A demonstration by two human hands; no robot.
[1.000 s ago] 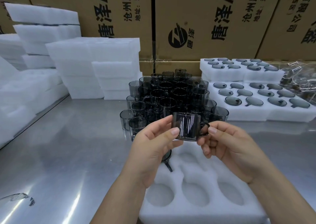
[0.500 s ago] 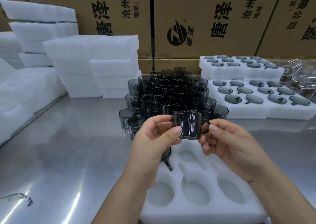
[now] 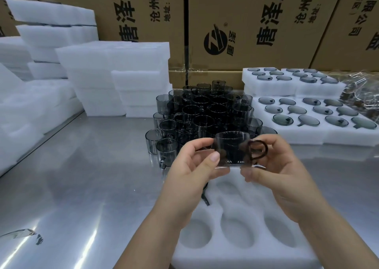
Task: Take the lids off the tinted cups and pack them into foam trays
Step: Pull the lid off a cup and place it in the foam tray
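A person's left hand (image 3: 195, 167) pinches the left side of a smoke-tinted cup (image 3: 230, 153) between thumb and fingers, while the right hand (image 3: 280, 171) grips the cup's right side, its fingers curled at the dark loop handle (image 3: 258, 149). The cup is held upright in the air, with no lid on it, just above the far end of a white foam tray (image 3: 235, 256) whose near oval pockets lie open. Just behind the hands, a dense cluster of tinted cups (image 3: 205, 113) stands on the steel table (image 3: 82, 186). To the right sit filled foam trays (image 3: 297, 135); stacked foam sheets (image 3: 114, 63) rise at left, and printed cardboard boxes (image 3: 246, 22) line the back.
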